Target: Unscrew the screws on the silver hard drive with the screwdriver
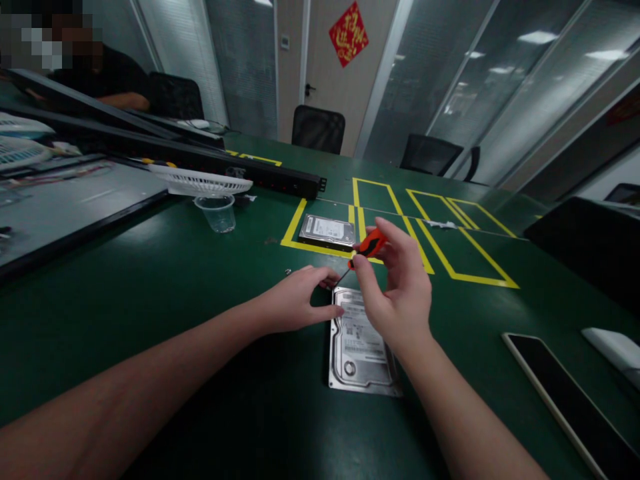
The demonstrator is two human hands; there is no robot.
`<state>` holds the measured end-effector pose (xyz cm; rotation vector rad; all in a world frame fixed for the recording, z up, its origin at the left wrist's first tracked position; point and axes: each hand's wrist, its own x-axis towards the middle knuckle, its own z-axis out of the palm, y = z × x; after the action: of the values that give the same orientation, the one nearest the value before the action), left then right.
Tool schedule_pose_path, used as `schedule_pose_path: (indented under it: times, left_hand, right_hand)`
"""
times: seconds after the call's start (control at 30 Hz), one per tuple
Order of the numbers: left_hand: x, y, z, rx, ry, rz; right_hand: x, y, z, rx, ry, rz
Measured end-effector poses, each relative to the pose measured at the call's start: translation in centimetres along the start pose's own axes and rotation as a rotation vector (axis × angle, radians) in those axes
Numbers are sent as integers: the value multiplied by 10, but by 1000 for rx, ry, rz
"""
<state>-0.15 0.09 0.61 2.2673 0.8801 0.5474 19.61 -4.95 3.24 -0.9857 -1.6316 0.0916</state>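
Note:
A silver hard drive lies flat on the green table in front of me, its label facing up. My left hand is at its far left corner, thumb resting on the top face and fingers curled by the corner. In my right hand is a screwdriver with an orange and black handle, tilted so its thin shaft meets that same corner near my left fingertips. The tip and any screw under it are hidden. A second hard drive lies beyond, inside a yellow taped box.
Left of my hand lies a small metal piece. Farther left are a clear plastic cup, a white fan grille and a long black bar. A phone-like slab lies right. A person sits at the far left.

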Motion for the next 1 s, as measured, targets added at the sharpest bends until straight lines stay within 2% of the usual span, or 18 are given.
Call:
schedule_pose_path:
  times: [0.2, 0.43, 0.63, 0.83, 1.0]
  left_hand:
    - [1, 0, 1, -20, 4, 15]
    - [-1, -1, 1, -20, 1, -3]
    - [1, -1, 1, -20, 9, 26]
    - [0, -2, 1, -33, 10, 6]
    - [0, -2, 1, -22, 10, 22]
  right_hand:
    - [-2, -1, 2, 87, -41, 15]
    - [2, 1, 0, -64, 20, -46]
    - [0, -2, 1, 42, -51, -5]
    - [1, 2, 1, -52, 47, -31]
    - [0, -1, 1, 35, -17, -1]
